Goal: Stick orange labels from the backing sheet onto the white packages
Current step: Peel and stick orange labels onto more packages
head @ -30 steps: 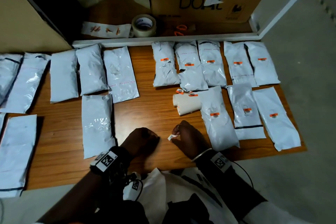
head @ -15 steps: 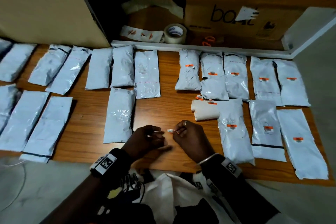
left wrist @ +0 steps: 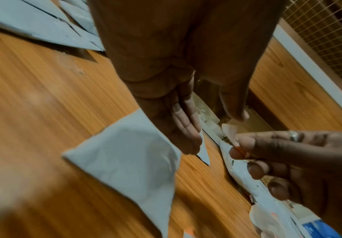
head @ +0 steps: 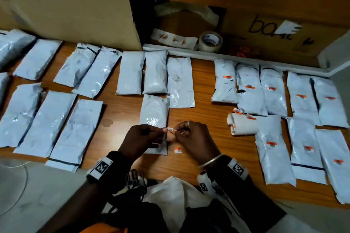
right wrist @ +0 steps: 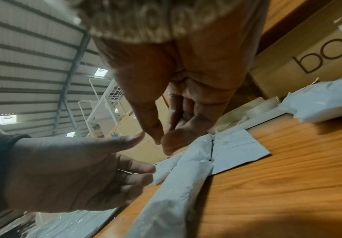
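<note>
My right hand [head: 179,132] pinches a small orange label [head: 171,130] between thumb and forefinger; the left wrist view shows the label [left wrist: 229,131] in the same pinch. My left hand [head: 160,132] meets it from the left, thumb tip at the label's edge, other fingers loose. Both hands hover over the near end of an unlabelled white package [head: 154,111]. Another orange label [head: 178,150] lies on the table just below my right hand. The rolled backing sheet [head: 242,124] lies to the right.
Several labelled packages [head: 272,149] fill the right side of the wooden table [head: 204,119]; several unlabelled ones [head: 47,121] lie to the left. A tape roll [head: 209,40], a used label sheet [head: 173,38] and a cardboard box [head: 274,32] sit on the shelf behind.
Both hands have moved away from me and come together over the near end of the unlabelled package. The left hand now reaches the label. A loose label now shows on the table.
</note>
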Demonstrator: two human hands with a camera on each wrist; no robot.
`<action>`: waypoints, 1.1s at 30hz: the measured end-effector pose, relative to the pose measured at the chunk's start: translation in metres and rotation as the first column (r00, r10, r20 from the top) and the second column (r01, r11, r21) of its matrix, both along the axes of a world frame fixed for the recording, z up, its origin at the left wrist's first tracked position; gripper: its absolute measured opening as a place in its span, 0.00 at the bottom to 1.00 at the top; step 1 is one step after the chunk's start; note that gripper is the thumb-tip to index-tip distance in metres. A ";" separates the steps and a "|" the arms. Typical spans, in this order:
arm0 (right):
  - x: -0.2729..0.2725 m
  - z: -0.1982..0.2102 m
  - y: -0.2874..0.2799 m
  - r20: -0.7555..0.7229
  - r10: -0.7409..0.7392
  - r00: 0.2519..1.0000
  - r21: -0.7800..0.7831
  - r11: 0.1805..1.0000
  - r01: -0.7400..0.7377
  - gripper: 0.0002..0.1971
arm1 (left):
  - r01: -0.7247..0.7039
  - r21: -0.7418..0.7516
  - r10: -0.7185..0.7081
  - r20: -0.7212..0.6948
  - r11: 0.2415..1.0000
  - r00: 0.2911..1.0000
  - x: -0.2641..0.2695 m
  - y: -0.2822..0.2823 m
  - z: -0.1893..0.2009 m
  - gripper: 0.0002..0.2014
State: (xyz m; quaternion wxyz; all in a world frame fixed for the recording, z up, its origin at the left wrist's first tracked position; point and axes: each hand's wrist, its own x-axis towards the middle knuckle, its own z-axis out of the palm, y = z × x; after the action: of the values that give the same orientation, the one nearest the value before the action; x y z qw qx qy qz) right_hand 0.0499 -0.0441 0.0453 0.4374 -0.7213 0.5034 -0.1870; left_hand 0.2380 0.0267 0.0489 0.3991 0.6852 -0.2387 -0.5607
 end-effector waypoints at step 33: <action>0.077 -0.018 0.002 0.062 -0.415 0.908 0.263 0.884 0.387 0.09 | 0.229 -0.052 -0.235 -0.228 0.972 0.945 0.074 -0.035 -0.022 0.12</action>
State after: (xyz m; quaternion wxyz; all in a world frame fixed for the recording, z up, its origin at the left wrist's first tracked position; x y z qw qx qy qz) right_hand 0.1270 -0.0418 0.0269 0.5031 -0.5299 0.6346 -0.2516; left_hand 0.3122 -0.0081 0.0268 0.3639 0.5772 -0.2761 -0.6769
